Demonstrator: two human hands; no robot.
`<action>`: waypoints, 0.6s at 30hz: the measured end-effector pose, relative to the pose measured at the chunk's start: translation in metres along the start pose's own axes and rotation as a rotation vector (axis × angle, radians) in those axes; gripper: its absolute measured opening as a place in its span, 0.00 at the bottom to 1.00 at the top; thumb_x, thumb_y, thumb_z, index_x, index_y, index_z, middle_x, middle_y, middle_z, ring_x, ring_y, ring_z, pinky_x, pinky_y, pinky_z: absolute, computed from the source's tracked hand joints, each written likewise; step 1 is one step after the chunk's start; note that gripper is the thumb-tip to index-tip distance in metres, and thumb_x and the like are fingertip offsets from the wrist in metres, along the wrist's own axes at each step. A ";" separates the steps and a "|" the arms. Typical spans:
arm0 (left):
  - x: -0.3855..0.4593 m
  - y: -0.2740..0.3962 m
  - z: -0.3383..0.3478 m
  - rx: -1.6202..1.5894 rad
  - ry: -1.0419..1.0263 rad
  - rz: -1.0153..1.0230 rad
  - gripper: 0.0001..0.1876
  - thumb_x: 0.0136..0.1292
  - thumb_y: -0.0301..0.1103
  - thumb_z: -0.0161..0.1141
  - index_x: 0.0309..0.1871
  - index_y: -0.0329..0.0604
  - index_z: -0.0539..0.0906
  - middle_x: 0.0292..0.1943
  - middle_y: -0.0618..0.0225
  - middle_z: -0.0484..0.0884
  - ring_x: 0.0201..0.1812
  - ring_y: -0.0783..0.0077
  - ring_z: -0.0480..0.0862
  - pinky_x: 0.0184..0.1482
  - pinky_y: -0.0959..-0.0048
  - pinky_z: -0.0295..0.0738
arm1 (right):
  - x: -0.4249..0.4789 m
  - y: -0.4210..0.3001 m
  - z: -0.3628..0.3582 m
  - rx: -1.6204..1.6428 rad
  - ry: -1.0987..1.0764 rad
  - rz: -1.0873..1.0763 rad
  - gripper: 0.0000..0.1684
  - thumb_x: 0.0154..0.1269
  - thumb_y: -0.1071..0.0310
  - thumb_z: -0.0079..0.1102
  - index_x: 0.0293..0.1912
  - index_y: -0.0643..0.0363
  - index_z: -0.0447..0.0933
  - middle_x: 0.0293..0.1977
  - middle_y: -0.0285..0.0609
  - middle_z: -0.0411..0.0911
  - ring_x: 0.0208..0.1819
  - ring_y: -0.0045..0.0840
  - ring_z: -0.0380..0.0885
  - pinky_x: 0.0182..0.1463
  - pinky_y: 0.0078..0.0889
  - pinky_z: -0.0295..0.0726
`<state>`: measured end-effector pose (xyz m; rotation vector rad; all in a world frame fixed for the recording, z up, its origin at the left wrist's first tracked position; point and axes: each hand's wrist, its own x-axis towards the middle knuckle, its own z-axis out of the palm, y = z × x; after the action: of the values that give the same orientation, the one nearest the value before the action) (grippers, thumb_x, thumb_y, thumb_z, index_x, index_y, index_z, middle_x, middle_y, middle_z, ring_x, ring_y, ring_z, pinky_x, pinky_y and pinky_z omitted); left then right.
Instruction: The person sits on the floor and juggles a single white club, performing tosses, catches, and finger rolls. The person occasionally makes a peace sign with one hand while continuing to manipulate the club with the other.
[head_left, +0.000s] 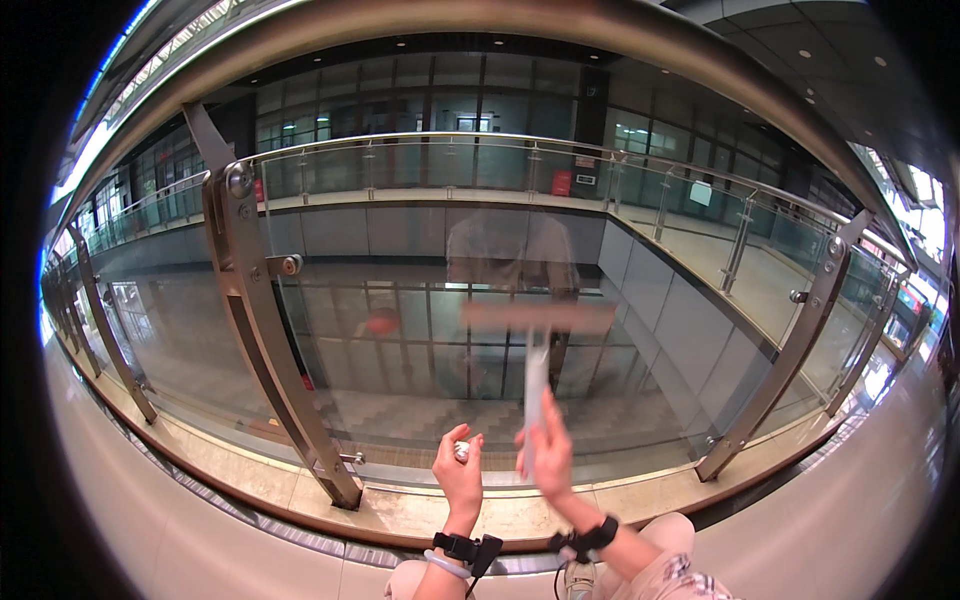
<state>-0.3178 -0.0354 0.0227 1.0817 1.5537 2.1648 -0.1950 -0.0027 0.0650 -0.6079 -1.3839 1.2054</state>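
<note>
My right hand (551, 450) grips the pale handle of a window squeegee (536, 319). Its wide brownish head lies across the glass railing panel (390, 360) in front of me, blurred; whether it touches the glass cannot be told. Left of it, my left hand (459, 469) is raised with curled fingers around a small crumpled white thing (461, 451), perhaps tissue or cloth. Both wrists wear black straps, and the left one also has a pale bangle. A faint reflection of a person shows in the glass.
Metal posts (277, 375) (780, 375) flank the panel, with a thick round handrail (465, 16) above. A stone ledge (420, 510) runs along the foot of the glass. Beyond lies an open atrium with another railing (450, 169). My knees are close below.
</note>
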 end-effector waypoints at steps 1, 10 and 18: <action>0.001 -0.001 -0.002 -0.003 -0.004 -0.008 0.10 0.63 0.24 0.61 0.47 0.32 0.79 0.39 0.61 0.84 0.39 0.71 0.87 0.40 0.75 0.79 | 0.024 -0.043 0.007 0.102 -0.009 -0.043 0.32 0.75 0.70 0.39 0.74 0.40 0.52 0.29 0.37 0.72 0.13 0.16 0.68 0.14 0.19 0.68; -0.005 0.008 0.010 -0.140 -0.169 -0.214 0.06 0.67 0.25 0.57 0.44 0.32 0.80 0.31 0.64 0.84 0.25 0.76 0.85 0.27 0.79 0.80 | 0.077 -0.084 -0.017 0.061 0.201 -0.167 0.29 0.76 0.66 0.40 0.73 0.38 0.55 0.29 0.35 0.70 0.17 0.15 0.70 0.15 0.17 0.68; -0.009 -0.008 0.019 0.080 -0.140 0.011 0.05 0.65 0.27 0.59 0.40 0.36 0.81 0.29 0.69 0.80 0.21 0.82 0.76 0.22 0.81 0.70 | -0.065 0.064 -0.045 -0.189 0.185 0.133 0.41 0.65 0.77 0.52 0.74 0.45 0.53 0.38 0.38 0.76 0.22 0.14 0.71 0.26 0.22 0.76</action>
<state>-0.3005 -0.0241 0.0143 1.2404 1.5857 2.0024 -0.1563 -0.0248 -0.0266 -0.9330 -1.3247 1.0990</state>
